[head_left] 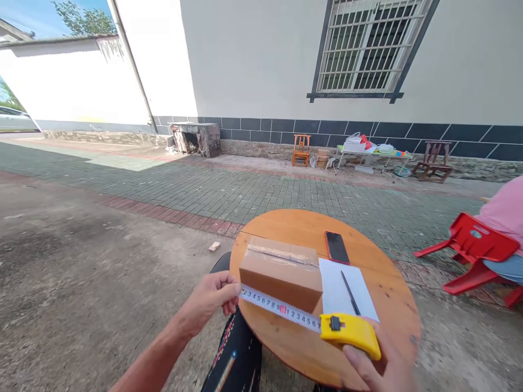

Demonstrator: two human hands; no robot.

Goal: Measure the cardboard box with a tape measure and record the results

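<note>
My left hand pinches the free end of a white tape-measure blade at the near left corner of a cardboard box. The yellow tape measure is gripped in my right hand, near the table's front right. Between my hands the blade runs along the long near side of the cardboard box, its numbers facing up. Whether the blade touches the box I cannot tell. Clear packing tape covers the seam on the box's top. Just right of the box lie a sheet of paper and a black pen.
A phone with a red edge lies at the back of the round wooden table. At right, a person in pink sits on a red plastic chair. Chairs and a cluttered folding table stand by the wall.
</note>
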